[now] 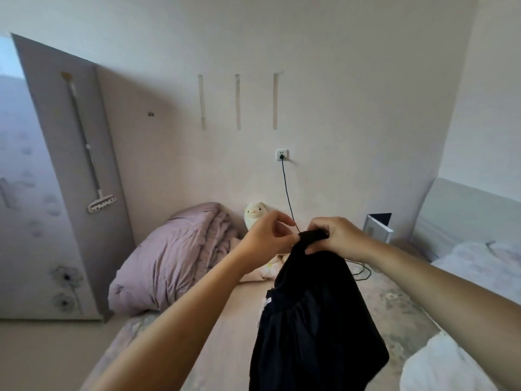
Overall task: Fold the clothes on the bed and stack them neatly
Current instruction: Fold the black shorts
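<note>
A black garment [313, 320] hangs in the air over the bed [231, 328], its gathered waistband showing halfway down. My right hand [335, 235] grips the bunched top edge of it from above. My left hand [270, 231] is right beside it, fingers curled and pinching the same top edge at its left corner. A white garment [439, 365] lies crumpled at the bed's lower right.
A rolled lilac duvet [172, 258] lies at the head of the bed on the left, with a pale plush toy [255, 213] against the wall. A black cable [287, 193] runs down from a wall socket. A white box [379, 225] stands at right, and a grey wardrobe [70, 176] at left.
</note>
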Demonstrator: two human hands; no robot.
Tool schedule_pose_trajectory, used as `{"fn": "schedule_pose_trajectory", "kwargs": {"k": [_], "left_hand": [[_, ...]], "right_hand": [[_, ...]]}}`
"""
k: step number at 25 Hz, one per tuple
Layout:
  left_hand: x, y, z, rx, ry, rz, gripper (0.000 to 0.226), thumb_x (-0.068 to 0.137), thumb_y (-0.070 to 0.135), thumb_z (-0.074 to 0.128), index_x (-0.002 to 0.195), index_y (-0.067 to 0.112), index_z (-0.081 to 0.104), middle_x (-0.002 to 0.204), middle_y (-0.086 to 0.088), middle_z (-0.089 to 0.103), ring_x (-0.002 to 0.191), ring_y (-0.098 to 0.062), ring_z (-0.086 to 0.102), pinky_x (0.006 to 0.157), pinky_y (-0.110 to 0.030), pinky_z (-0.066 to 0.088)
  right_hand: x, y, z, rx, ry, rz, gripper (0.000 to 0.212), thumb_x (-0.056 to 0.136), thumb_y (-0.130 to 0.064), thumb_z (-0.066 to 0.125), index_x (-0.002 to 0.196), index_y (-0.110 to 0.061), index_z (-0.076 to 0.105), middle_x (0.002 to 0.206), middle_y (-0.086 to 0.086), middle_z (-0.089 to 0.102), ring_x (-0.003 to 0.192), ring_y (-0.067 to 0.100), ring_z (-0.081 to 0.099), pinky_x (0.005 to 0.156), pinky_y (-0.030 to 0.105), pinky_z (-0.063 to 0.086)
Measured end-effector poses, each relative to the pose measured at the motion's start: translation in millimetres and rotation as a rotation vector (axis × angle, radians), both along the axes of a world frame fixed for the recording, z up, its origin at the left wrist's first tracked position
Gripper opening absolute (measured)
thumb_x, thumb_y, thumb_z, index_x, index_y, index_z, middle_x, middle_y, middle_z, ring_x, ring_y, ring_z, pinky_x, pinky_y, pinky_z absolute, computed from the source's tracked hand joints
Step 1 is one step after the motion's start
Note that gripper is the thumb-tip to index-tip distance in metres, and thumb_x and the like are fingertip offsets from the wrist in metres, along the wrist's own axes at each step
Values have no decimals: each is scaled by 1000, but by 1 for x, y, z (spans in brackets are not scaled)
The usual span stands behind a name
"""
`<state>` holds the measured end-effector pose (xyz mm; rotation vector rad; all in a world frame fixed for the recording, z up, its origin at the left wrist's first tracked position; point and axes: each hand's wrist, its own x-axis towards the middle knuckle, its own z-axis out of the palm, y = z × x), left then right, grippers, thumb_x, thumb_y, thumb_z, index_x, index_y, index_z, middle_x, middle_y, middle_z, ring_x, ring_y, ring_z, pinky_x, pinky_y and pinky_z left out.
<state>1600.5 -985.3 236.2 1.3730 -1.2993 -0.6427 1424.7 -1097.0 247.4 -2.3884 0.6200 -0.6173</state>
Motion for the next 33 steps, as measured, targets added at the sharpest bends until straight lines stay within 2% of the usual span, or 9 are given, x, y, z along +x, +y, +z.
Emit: {"fn": "schedule_pose_trajectory", "kwargs": {"k": [2, 5, 7, 10, 15, 20, 24, 29, 33], "left_hand": [[13, 6, -12, 61, 48, -94, 27, 99, 10, 64, 123, 6, 54, 108, -11, 69, 102, -19, 68, 86, -35, 59], [14, 8, -36, 195, -110, -246, 43, 93, 7, 70, 132, 8, 52, 120, -7, 68, 110, -15, 64, 97, -29, 50], [3, 3, -48, 253, -253, -226, 44, 84, 16, 82, 122, 15, 61, 110, 1, 69, 104, -10, 64, 97, -26, 49], [-9, -2, -55, 266, -356, -175, 23, 78, 25, 87, 96, 22, 72, 86, 8, 64, 83, -5, 59, 81, -20, 48], [-7, 2, -54, 289, -411, -223, 18, 80, 25, 83, 91, 25, 69, 88, 7, 65, 84, -8, 60, 80, -25, 49], [-3, 12, -52, 288, -559, -105, 46, 81, 18, 78, 123, 23, 59, 109, 6, 63, 100, -10, 62, 85, -25, 52], [3, 16, -34, 151, -757, 153, 41, 83, 20, 72, 122, 22, 59, 98, 6, 64, 92, -17, 63, 79, -29, 47], [10, 15, -21, 13, -466, 170, 33, 82, -2, 71, 109, 17, 65, 99, -2, 68, 90, -18, 65, 80, -27, 51], [24, 18, -18, 164, -30, 46, 29, 88, 13, 78, 115, 17, 70, 109, -12, 73, 97, -19, 70, 84, -26, 56]], "right_hand": [[-5, 2, 9, 29, 11, 35, 21, 78, -6, 84, 83, -10, 65, 76, -2, 59, 77, 8, 54, 72, 27, 39], [-16, 2, 22, 80, -55, 33, 17, 82, -2, 81, 86, -6, 66, 77, -2, 61, 76, 6, 55, 73, 23, 40], [-24, 1, 31, 83, -133, -9, 15, 84, -4, 80, 88, -4, 65, 78, -1, 60, 75, 7, 55, 70, 21, 41], [-43, -7, 44, 57, -194, -106, 17, 87, -11, 79, 89, -4, 64, 78, -1, 59, 73, 10, 55, 67, 22, 43], [-78, -21, 55, 11, -301, -230, 18, 88, -17, 79, 93, -6, 66, 84, 4, 64, 76, 13, 59, 72, 27, 46], [-104, -29, 58, -39, -420, -302, 20, 91, -16, 76, 98, -2, 65, 96, 17, 67, 82, 17, 58, 75, 29, 44], [-119, -34, 56, -48, -422, -348, 19, 92, -20, 75, 98, -5, 65, 98, 14, 68, 86, 20, 60, 77, 31, 44], [-123, -40, 48, 7, -360, -356, 21, 95, -21, 71, 97, -1, 62, 96, 21, 66, 82, 25, 59, 75, 38, 47], [-115, -44, 30, 137, -436, -361, 15, 99, -19, 66, 105, -5, 64, 105, 15, 70, 96, 28, 67, 81, 35, 51]]}}
